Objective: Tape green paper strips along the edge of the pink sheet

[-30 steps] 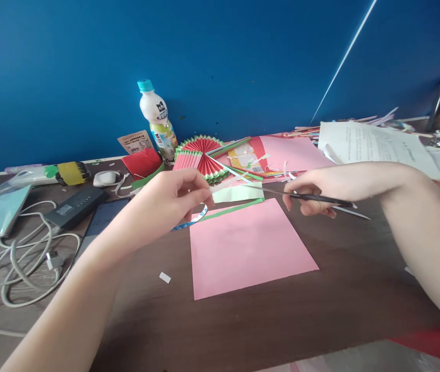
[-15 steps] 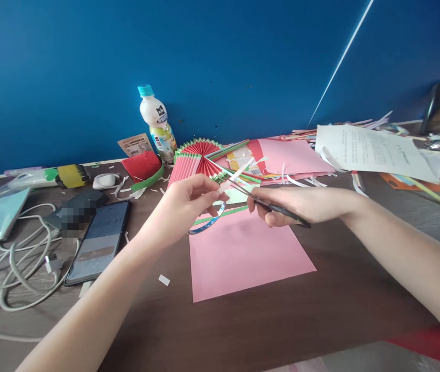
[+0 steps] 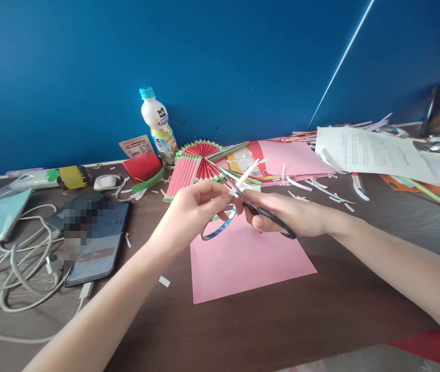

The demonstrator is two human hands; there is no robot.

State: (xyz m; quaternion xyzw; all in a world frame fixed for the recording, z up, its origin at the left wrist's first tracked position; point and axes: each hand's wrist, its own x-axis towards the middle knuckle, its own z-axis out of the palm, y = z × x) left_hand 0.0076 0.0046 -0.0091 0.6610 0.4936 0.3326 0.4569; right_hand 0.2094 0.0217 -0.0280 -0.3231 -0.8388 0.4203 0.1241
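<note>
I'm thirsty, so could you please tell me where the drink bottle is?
Head view, left of centre: the drink bottle stands by the blue wall, beside the pleated fan.

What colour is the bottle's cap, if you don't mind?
The bottle cap is light turquoise blue, clearest in the head view.
</note>
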